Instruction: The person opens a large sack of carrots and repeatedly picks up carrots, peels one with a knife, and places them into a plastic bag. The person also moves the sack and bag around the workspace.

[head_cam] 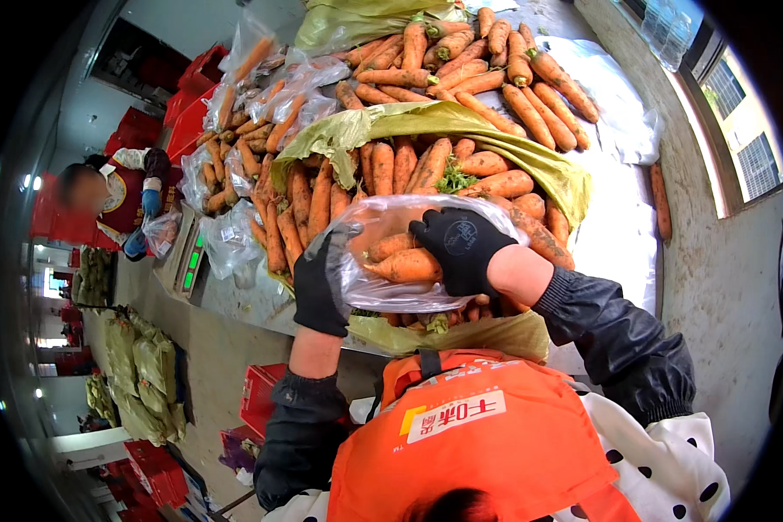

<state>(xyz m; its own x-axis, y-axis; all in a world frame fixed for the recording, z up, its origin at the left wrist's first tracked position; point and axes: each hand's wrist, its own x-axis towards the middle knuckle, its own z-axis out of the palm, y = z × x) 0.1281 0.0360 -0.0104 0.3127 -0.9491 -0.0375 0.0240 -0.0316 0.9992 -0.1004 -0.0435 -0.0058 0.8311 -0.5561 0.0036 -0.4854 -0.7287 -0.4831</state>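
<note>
A clear plastic bag [391,297] is spread over a heap of loose carrots, its mouth wide. Black-gloved, my left hand [323,280] grips the bag's left side. My right hand [463,245], in a black glove too, reaches into the bag with curled fingers around the right ends of soil-marked carrots [404,266]; its fingertips are hidden. Under and behind the bag, a yellow-green woven sack [558,171] lies folded back around more carrots [310,196]. A tuft of green leaves [455,179] shows among them.
Loose carrots [457,72] lie farther up the table, with filled plastic bags [287,114] at upper left. A scale [192,264] with lit displays stands at the table's left edge, near a co-worker [130,196]. A wall [698,274] borders the right. Stacked sacks [143,378] are on the floor.
</note>
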